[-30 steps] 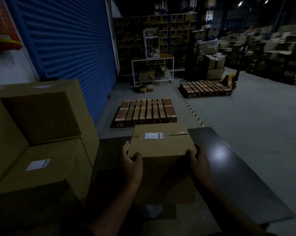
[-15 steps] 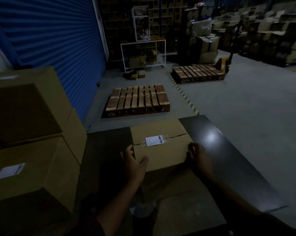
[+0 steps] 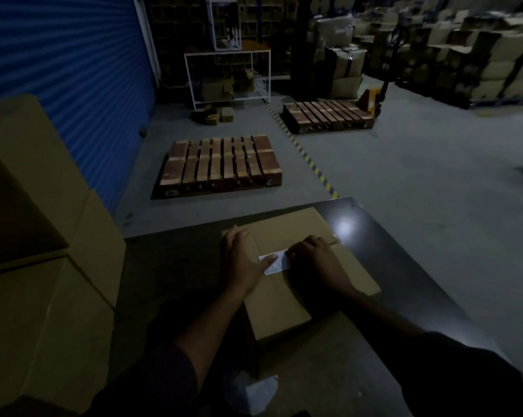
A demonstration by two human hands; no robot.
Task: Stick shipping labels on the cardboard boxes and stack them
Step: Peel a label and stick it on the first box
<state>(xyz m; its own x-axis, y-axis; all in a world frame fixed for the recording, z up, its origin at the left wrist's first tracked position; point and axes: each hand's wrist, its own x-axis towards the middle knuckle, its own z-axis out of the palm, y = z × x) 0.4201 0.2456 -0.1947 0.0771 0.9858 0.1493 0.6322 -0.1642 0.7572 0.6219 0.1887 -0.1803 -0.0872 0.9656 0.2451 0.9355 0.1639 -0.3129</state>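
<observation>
A brown cardboard box (image 3: 287, 233) stands on the dark table (image 3: 404, 266) in front of me. A white shipping label (image 3: 276, 263) lies on its top, half covered by my hands. My left hand (image 3: 243, 260) lies flat on the box top at the label's left end, thumb on the label. My right hand (image 3: 314, 260) presses down on the label's right end with its fingers bent over it. A stack of larger cardboard boxes (image 3: 43, 266) fills the left side.
A wooden pallet (image 3: 221, 164) lies on the grey floor beyond the table, a second pallet (image 3: 326, 115) farther right with a yellow pallet jack (image 3: 371, 100). A blue roller door (image 3: 64, 55) is at the left. Shelves and stacked cartons fill the back.
The box came down onto the table. Both hands left its sides and moved onto its top, over the label. The view tilted downward.
</observation>
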